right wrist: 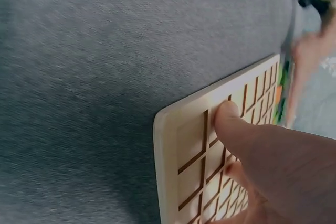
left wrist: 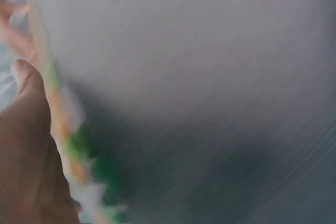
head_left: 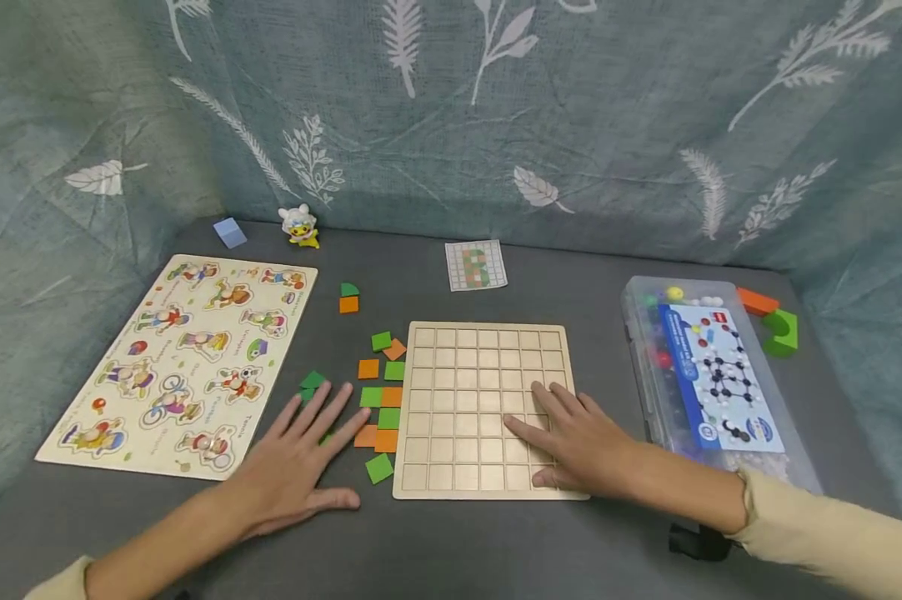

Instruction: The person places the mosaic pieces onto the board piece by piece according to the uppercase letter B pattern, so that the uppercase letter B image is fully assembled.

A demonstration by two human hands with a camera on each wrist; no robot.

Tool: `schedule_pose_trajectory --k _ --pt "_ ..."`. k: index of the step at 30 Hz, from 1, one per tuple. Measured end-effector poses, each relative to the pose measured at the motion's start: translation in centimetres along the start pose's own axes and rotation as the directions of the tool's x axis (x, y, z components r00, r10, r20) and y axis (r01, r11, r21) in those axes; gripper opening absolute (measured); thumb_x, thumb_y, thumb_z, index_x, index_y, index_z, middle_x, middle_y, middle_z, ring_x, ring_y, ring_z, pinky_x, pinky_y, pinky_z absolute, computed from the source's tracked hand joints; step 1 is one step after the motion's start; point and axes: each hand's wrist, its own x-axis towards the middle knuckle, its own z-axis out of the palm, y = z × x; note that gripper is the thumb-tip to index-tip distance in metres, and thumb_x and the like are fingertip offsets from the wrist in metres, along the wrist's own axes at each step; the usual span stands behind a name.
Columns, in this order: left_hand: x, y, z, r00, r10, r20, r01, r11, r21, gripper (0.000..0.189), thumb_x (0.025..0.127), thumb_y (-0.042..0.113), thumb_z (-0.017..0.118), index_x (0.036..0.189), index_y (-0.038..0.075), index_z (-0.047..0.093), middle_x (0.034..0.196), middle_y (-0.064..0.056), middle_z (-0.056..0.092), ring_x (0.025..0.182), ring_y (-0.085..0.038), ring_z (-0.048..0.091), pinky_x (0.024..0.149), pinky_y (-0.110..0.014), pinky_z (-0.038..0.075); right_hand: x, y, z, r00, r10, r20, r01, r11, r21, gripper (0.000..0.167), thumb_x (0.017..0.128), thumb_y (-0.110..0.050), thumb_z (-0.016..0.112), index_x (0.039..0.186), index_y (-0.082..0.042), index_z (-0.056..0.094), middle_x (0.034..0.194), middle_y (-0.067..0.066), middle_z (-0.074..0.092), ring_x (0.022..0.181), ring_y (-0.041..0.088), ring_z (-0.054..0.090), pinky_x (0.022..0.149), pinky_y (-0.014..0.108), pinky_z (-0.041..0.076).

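Observation:
A wooden grid board (head_left: 466, 358) lies flat on the grey table. My right hand (head_left: 574, 437) rests on its right part, fingers spread; in the right wrist view the thumb (right wrist: 236, 124) lies over squares near the board's edge. My left hand (head_left: 289, 471) has its fingers spread left of the board. Its fingertips are beside dark green pieces (head_left: 313, 381), which it partly covers. Between it and the board lie several orange tiles (head_left: 368, 368) and green tiles (head_left: 379, 468), some against the board's left edge. The left wrist view is blurred.
A picture puzzle board (head_left: 222, 333) lies at left, a small patterned card (head_left: 477, 265) behind the grid. At right stands a clear plastic case (head_left: 638, 333) with orange (head_left: 757, 302) and green blocks (head_left: 781, 333) beyond. A figurine (head_left: 299, 227) and a blue block (head_left: 229, 233) stand at back left.

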Motion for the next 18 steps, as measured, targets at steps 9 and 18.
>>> schedule_pose_trajectory --k 9,18 --pt "9.8 -5.0 -4.4 0.979 0.084 0.185 -0.08 0.996 -0.028 0.08 0.094 0.063 0.045 0.151 0.009 0.033 0.161 -0.02 0.019 0.148 -0.042 0.017 0.118 -0.06 0.018 0.7 0.3 -0.6 0.998 -0.017 0.063 0.015 1.0 0.021 0.072 0.087 -0.047 0.066 0.148 -0.021 0.041 0.149 0.03 0.033 0.135 0.048 0.038 0.092 0.059 0.048" --pt "9.5 -5.5 -2.9 0.979 0.149 0.137 -0.158 0.986 0.056 0.078 0.095 0.055 0.049 0.151 0.004 0.03 0.159 -0.018 0.026 0.147 -0.037 0.025 0.118 -0.055 0.024 0.8 0.6 -0.9 0.998 -0.043 0.043 0.042 0.999 0.014 0.072 0.084 -0.045 0.07 0.147 -0.022 0.043 0.144 0.029 0.034 0.13 0.044 0.04 0.078 0.052 0.055"
